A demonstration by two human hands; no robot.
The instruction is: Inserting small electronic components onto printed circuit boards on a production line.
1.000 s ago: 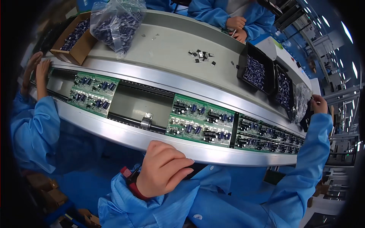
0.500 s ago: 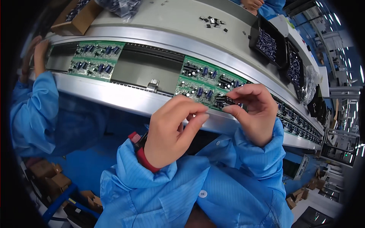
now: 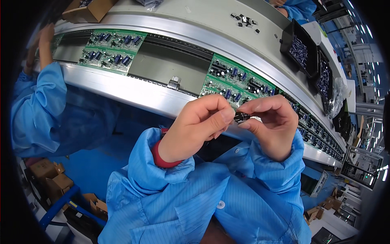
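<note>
A small black electronic component (image 3: 241,117) is held in front of me, just over the near edge of the conveyor. My right hand (image 3: 274,126) pinches it between thumb and fingertips. From the left, my left hand (image 3: 199,127) meets its end, thumb and forefinger pressed together where its thin metal legs were seen; the fingertips hide that end. Behind my hands lies a green circuit board (image 3: 227,83) on the conveyor rails, carrying blue and black cylindrical capacitors; my fingers cover part of its near side.
Another populated board (image 3: 111,49) sits further left on the rails. A metal clip (image 3: 174,82) stands on the near rail. Black bins (image 3: 299,49) of small parts and scattered black components (image 3: 245,21) occupy the far bench. A co-worker's blue sleeve (image 3: 50,89) reaches in at left.
My left hand has moved right and now meets the component's end at my right hand. The view has shifted, so boards and bins appear higher and further right.
</note>
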